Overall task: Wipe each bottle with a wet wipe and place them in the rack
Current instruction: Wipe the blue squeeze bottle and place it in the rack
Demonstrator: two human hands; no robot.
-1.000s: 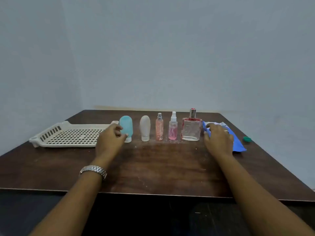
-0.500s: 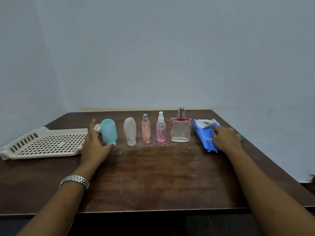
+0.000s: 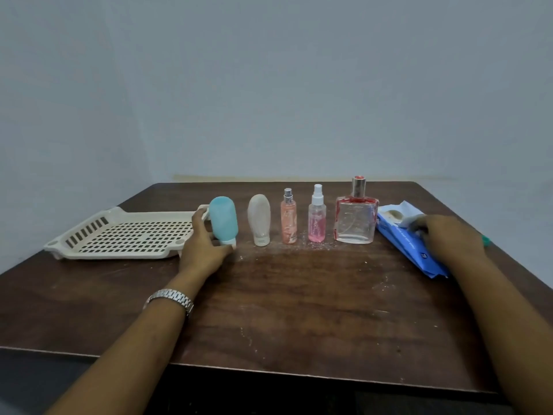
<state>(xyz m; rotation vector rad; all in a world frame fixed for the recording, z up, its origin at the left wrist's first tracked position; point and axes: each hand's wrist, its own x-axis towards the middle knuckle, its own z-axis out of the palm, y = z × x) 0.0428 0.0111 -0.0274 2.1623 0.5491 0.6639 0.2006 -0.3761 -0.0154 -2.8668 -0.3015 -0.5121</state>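
Five bottles stand in a row across the brown table (image 3: 299, 310): a teal squeeze bottle (image 3: 223, 218), a white squeeze bottle (image 3: 259, 218), a peach spray bottle (image 3: 288, 220), a pink spray bottle (image 3: 317, 224) and a square glass perfume bottle (image 3: 355, 221). My left hand (image 3: 203, 245) grips the teal bottle low down, thumb by its white cap, and the bottle leans left. My right hand (image 3: 449, 239) lies on the blue wet-wipe pack (image 3: 411, 251) and pinches a white wipe (image 3: 411, 220) at its opening. The cream perforated rack (image 3: 119, 233) sits at the left.
A small green cap (image 3: 486, 241) lies just right of my right hand, near the table's right edge. White specks dust the tabletop around the bottles. Bare walls stand behind the table.
My left hand has gone from open beside the teal bottle to holding it, and the bottle now leans. My right hand's fingers have curled onto the wipe at the pack's opening.
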